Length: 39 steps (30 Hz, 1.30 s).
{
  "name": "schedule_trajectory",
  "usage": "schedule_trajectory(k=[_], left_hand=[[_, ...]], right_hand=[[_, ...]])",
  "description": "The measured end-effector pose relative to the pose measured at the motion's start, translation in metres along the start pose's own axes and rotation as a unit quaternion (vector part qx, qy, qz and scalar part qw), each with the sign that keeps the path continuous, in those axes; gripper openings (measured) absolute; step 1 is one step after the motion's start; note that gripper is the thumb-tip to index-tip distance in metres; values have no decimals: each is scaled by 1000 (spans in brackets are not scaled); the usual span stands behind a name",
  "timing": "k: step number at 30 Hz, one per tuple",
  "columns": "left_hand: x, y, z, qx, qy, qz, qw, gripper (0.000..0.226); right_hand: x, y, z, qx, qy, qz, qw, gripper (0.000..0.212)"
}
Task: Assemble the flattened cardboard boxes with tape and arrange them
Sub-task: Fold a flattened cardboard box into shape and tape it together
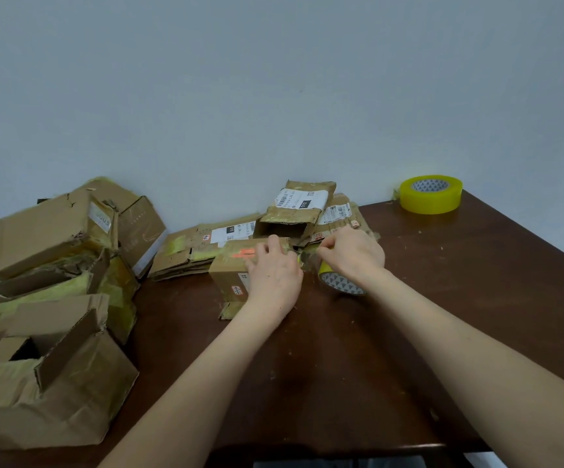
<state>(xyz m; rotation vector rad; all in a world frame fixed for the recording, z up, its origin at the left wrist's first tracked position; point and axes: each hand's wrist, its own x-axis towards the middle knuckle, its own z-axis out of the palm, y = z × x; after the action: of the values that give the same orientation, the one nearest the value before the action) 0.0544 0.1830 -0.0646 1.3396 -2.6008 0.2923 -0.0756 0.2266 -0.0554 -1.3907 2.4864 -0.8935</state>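
Note:
A small brown cardboard box with an orange sticker stands on the dark wooden table near the middle. My left hand rests on its right side, fingers pressing the top edge. My right hand grips a yellow tape roll just right of the box. A short stretch of tape runs from the roll to the box's corner. Behind the box lie flattened cardboard boxes with white shipping labels.
A second yellow tape roll sits at the table's back right corner. An open-ended small box stands behind my hands. Several assembled, worn boxes are piled at the left. A grey wall rises behind the table.

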Motion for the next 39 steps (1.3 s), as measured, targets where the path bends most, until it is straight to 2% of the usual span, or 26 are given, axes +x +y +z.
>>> schedule_trajectory(k=[3,5,8,10,11,13,15,16,17,18,20,21,22,24,27,32,35,39], left_hand=[[1,2,1,36,-24,5,999,28],[1,1,1,28,-14,8,999,31],[-5,-1,2,47,43,27,998,35],[-14,6,4,78,112,72,988,35],[-20,11,4,82,122,97,984,35],[-29,21,9,85,54,129,987,38],[-34,25,14,79,-30,113,990,42],[-33,25,15,49,-25,104,993,42],[-30,24,14,2,19,105,994,38],[-25,24,8,-62,101,117,986,32],[-12,30,-7,-160,237,151,946,24],[-6,35,-15,-186,267,166,931,25],[-1,42,-23,-196,259,170,930,28],[6,54,-31,-197,192,150,950,35],[11,65,-28,-216,118,124,961,29],[14,84,-37,-399,34,55,915,18],[20,97,-39,-378,26,40,925,15],[30,111,-40,-365,59,40,928,13]], right_hand=[[1,6,-9,17,17,8,1000,25],[2,16,-16,29,25,16,999,24],[2,31,-22,99,40,37,994,21],[2,36,-24,143,54,47,987,18],[2,37,-26,173,59,51,982,16],[0,39,-28,233,68,58,968,21],[-3,41,-31,235,77,53,968,21],[-6,43,-32,220,81,48,971,18],[-8,46,-34,207,86,43,974,14],[-10,48,-35,196,92,40,975,14],[-14,50,-38,175,98,39,979,20],[-16,51,-39,168,99,41,980,22],[-18,51,-39,162,99,41,981,24],[-24,53,-43,146,102,35,983,25],[-32,57,-50,119,109,15,987,23],[-40,71,-57,105,106,-15,989,19],[-42,79,-58,143,91,-7,986,22],[-44,83,-60,226,73,15,971,36]])
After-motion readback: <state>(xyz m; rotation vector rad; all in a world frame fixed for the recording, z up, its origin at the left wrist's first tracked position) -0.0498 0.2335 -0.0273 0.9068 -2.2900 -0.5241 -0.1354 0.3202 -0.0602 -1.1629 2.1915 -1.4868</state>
